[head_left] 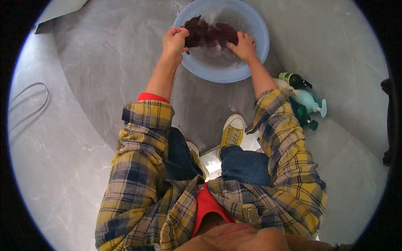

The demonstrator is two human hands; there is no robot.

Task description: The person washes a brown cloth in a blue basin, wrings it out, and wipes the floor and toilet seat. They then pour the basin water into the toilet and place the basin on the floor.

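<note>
Nearest, I see the yellow shoes (233,130) set apart on the floor, probably for balance. Beyond them, the bottles (306,99) cluster below the right forearm, presumably kept within reach without crowding the basin. The left hand (173,43) has its fingers curled, pinching the left end of the cloth (212,34); the right hand (243,47) touches its right end, thumb spread, though I cannot tell whether it grips. Two-ended contact likely keeps the cloth stretched inside the basin (262,35).

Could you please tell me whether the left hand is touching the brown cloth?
Touching: the head view shows the left hand closed on the left edge of the brown cloth, with no gap between them.
</note>
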